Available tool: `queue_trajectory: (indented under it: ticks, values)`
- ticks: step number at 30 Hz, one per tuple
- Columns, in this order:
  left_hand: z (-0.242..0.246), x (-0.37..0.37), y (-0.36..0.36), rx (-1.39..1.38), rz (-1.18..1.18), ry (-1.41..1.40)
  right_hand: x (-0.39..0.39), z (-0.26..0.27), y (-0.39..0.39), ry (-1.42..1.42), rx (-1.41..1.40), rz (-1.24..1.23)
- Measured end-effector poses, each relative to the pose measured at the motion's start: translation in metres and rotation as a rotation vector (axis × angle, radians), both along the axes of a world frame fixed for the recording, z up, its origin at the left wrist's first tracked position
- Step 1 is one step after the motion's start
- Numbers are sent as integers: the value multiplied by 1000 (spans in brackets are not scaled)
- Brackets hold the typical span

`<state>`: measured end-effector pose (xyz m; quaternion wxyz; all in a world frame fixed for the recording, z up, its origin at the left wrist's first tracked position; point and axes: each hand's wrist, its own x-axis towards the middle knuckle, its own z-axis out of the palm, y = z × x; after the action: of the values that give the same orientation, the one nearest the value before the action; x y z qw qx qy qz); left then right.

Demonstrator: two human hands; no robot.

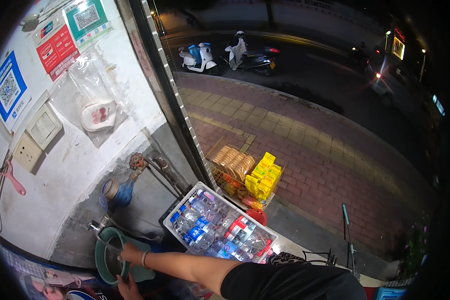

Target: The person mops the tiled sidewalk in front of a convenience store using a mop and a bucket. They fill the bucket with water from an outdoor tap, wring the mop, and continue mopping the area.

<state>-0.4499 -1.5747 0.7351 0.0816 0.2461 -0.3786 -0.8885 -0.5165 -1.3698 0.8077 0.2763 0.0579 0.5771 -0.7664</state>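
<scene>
A green plastic bucket (98, 258) is under a metal wall tap (96, 226), its mouth facing up and to the left. What looks like a thin stream of water runs from the spout into it. My right hand (133, 254), with a bracelet at the wrist, reaches over the bucket's right rim, fingers curled towards the inside. Whether those fingers hold anything is unclear. Lower down, my left hand (128, 288) grips the near rim with the thumb and fingers on either side. The bucket's bottom is mostly hidden.
A white plastic crate (176, 229) of drink bottles stands right of the bucket. Beyond it, a wire basket (218, 175) holds packaged biscuits and yellow packets. A water meter (117, 192) and red valve wheel (137, 161) project from the wall. Scooters (198, 58) stand by the pavement.
</scene>
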Motion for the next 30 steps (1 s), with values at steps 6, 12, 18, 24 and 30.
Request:
queue_trajectory:
  ticks: [6, 12, 18, 24, 30]
  values:
    - [23, 3, 33, 65, 90, -80, -18, -35, -4, 983, 591, 437]
    - [27, -5, 63, -8, 214, -110, -17, 26, 47, 481, 790, 268]
    - [53, 11, 82, -49, 276, -119, -17, 69, 38, 959, 744, -111]
    - [56, 7, 87, -15, 286, -114, -48, 103, 7, 1347, 752, -153]
    - [62, 7, 92, -50, 279, -165, -82, 104, -22, 1083, 996, 44]
